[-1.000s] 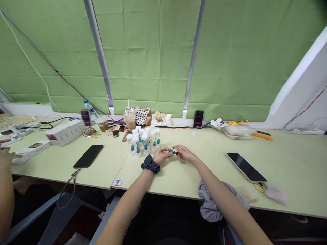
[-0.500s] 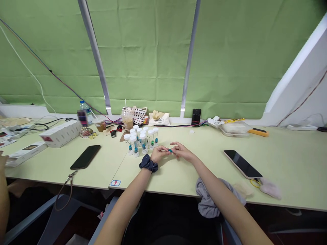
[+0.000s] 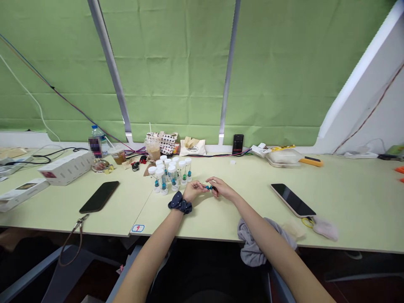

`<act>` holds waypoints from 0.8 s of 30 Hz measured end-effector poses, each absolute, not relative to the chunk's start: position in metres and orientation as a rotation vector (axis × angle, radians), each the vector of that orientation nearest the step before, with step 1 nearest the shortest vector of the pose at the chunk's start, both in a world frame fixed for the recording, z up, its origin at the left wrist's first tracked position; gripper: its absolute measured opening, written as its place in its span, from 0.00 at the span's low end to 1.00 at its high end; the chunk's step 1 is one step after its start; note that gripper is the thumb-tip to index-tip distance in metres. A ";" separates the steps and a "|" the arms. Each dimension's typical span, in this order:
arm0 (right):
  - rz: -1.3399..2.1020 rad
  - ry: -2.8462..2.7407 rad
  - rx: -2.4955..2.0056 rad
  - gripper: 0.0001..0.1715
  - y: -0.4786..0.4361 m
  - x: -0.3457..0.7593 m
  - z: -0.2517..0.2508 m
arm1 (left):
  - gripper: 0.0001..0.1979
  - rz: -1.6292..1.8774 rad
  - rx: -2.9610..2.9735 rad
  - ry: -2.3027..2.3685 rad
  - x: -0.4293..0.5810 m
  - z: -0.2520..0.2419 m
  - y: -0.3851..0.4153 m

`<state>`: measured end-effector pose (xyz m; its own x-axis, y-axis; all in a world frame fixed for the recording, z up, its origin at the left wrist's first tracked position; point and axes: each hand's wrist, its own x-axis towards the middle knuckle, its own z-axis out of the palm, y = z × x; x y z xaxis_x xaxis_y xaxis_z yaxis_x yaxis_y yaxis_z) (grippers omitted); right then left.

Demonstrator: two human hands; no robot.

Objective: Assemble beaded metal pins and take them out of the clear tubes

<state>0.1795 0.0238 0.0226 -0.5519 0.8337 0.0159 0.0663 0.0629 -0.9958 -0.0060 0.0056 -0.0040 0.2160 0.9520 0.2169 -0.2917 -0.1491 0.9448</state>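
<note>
My left hand [image 3: 193,191], with a dark dotted scrunchie [image 3: 179,203] on its wrist, pinches a small teal piece [image 3: 208,187] from the left. From the right, the fingers of my right hand [image 3: 221,188] close on the same piece, just above the table. It is too small for me to tell its exact kind, and fingertips cover part of it. Left of my hands stands a cluster of several clear vials [image 3: 163,185] with white caps. Most hold teal pieces on thin stems; one holds a green piece.
A black phone [image 3: 99,196] lies at left, another phone [image 3: 293,199] at right. Behind the vials stand an iced drink cup [image 3: 153,149] and a cream pouch [image 3: 192,147]. A plastic container [image 3: 284,157] sits at the back right. Grey cloth [image 3: 252,248] hangs at the front edge.
The view has shifted slightly, so things on the table appear further left. Both hands stay together at the teal piece, more of which shows between the fingers. The other person's arm at far left has left view.
</note>
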 end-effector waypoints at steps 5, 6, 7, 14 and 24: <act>1.455 -1.720 -0.843 0.26 0.025 0.179 0.022 | 0.19 1.311 1.251 0.704 -0.005 -0.004 0.006; 1.428 -1.726 -0.819 0.26 0.026 0.179 0.022 | 0.20 1.309 1.253 0.700 -0.005 -0.003 0.005; 1.404 -1.735 -0.807 0.26 0.026 0.179 0.022 | 0.20 1.306 1.249 0.704 -0.004 -0.003 0.005; 1.275 -1.728 -0.794 0.23 0.029 0.179 0.019 | 0.23 1.172 1.133 0.811 -0.003 0.002 0.004; 1.416 -1.552 -0.822 0.27 0.029 0.180 0.021 | 0.22 1.162 1.049 0.747 -0.005 0.000 0.009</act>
<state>0.1795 0.0294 0.0209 -0.4163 0.8952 0.1593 -0.0769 0.1399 -0.9872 -0.0046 0.0088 0.0000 0.2622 0.9639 0.0461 -0.3579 0.0528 0.9323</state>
